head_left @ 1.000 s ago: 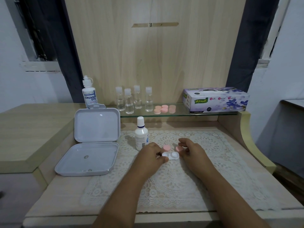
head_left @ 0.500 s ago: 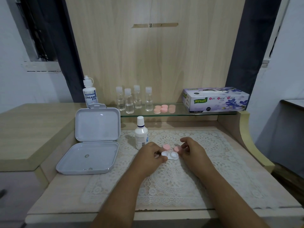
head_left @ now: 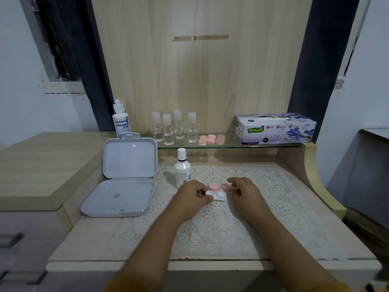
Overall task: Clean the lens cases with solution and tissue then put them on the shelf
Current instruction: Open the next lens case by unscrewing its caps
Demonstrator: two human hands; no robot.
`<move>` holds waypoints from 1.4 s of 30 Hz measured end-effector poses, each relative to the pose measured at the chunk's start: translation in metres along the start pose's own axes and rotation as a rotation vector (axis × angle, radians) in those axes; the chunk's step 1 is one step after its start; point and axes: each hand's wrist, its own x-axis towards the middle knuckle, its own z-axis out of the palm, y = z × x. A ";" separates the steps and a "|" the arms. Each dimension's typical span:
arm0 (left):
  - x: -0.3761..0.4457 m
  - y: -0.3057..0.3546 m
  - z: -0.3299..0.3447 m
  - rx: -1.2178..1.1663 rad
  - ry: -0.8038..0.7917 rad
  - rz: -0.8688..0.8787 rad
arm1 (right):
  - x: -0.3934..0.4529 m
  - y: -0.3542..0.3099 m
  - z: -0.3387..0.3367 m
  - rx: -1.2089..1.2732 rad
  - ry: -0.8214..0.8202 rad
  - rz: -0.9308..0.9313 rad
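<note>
A white lens case (head_left: 217, 195) lies on the lace mat (head_left: 221, 224) with both wells uncovered. My left hand (head_left: 190, 196) pinches its left end. One pink cap (head_left: 213, 186) rests on the mat just behind the case. A second pink cap (head_left: 226, 187) sits at the fingertips of my right hand (head_left: 245, 192), whose curled fingers pinch it, right of the case. A white solution bottle (head_left: 182, 169) stands capped behind my left hand. The tissue box (head_left: 275, 128) sits on the glass shelf (head_left: 259, 145), beside several pink lens cases (head_left: 210, 139).
An open grey plastic box (head_left: 126, 180) lies at the left of the desk. Several small clear bottles (head_left: 174, 128) and a Dream Eye bottle (head_left: 121, 121) stand on the shelf. A raised wooden ledge (head_left: 42, 165) is on the left, a curved side panel (head_left: 315, 173) on the right.
Both hands stay at the lens case; only the fingers shift slightly.
</note>
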 end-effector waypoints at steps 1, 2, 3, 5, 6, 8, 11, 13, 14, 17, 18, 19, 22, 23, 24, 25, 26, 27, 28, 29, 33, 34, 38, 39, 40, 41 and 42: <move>-0.001 0.002 -0.001 -0.002 -0.004 -0.001 | 0.000 -0.001 -0.001 0.000 0.006 0.005; -0.002 0.004 -0.003 -0.002 -0.007 0.001 | -0.001 -0.001 0.000 0.003 0.010 0.009; -0.003 0.005 -0.004 -0.004 -0.010 0.002 | 0.000 -0.002 0.000 0.002 0.015 0.009; -0.006 0.005 -0.006 -0.027 -0.007 -0.013 | -0.001 -0.002 0.000 -0.018 0.015 -0.002; -0.008 0.005 -0.007 -0.047 -0.004 -0.027 | -0.001 -0.003 -0.001 -0.029 0.018 -0.012; -0.013 0.004 -0.009 -0.079 0.010 -0.054 | -0.002 -0.004 -0.002 -0.039 0.025 -0.035; -0.020 0.001 -0.013 -0.106 0.043 -0.082 | -0.003 -0.003 -0.003 -0.053 -0.003 -0.088; -0.024 -0.001 -0.018 -0.121 0.071 -0.103 | -0.003 0.000 -0.003 -0.081 -0.029 -0.123; -0.026 -0.001 -0.021 -0.128 0.086 -0.112 | -0.002 0.000 -0.004 -0.084 -0.033 -0.129; -0.030 -0.003 -0.036 -0.140 0.137 -0.132 | -0.001 0.001 -0.003 -0.073 -0.036 -0.132; -0.031 -0.003 -0.042 -0.145 0.158 -0.130 | -0.001 0.001 -0.003 -0.077 -0.039 -0.136; -0.032 -0.003 -0.049 -0.144 0.183 -0.125 | -0.001 0.002 -0.002 -0.082 -0.042 -0.139; -0.036 -0.006 -0.071 -0.117 0.241 -0.114 | -0.001 0.003 -0.002 -0.088 -0.045 -0.134; -0.037 -0.008 -0.079 -0.120 0.259 -0.114 | -0.001 0.003 -0.002 -0.087 -0.045 -0.134; -0.038 -0.011 -0.086 -0.121 0.276 -0.116 | -0.001 0.004 -0.002 -0.088 -0.044 -0.133; -0.038 -0.014 -0.094 -0.112 0.295 -0.122 | -0.001 0.004 -0.001 -0.090 -0.044 -0.136; -0.039 -0.018 -0.101 -0.090 0.313 -0.131 | -0.001 0.004 -0.001 -0.095 -0.045 -0.138; -0.039 -0.022 -0.107 -0.056 0.332 -0.143 | -0.001 0.005 -0.001 -0.100 -0.047 -0.141; -0.039 -0.026 -0.114 -0.015 0.352 -0.151 | -0.001 0.005 -0.001 -0.104 -0.050 -0.143; -0.040 -0.031 -0.119 0.029 0.372 -0.155 | -0.001 0.004 -0.001 -0.106 -0.052 -0.144; -0.040 -0.043 -0.136 0.219 0.413 -0.162 | -0.001 0.003 -0.002 -0.118 -0.057 -0.145; -0.040 -0.045 -0.138 0.279 0.406 -0.150 | -0.001 0.002 -0.002 -0.118 -0.058 -0.143; -0.040 -0.050 -0.141 0.505 0.344 -0.011 | -0.001 0.001 -0.002 -0.114 -0.059 -0.137; -0.039 -0.052 -0.141 0.557 0.326 0.023 | -0.002 0.001 -0.002 -0.115 -0.061 -0.135; -0.038 -0.053 -0.140 0.597 0.314 0.057 | -0.002 0.001 -0.002 -0.116 -0.064 -0.132; -0.037 -0.054 -0.139 0.630 0.304 0.087 | -0.002 0.001 -0.002 -0.115 -0.064 -0.128; -0.037 -0.055 -0.139 0.655 0.298 0.120 | -0.002 0.001 -0.002 -0.110 -0.063 -0.125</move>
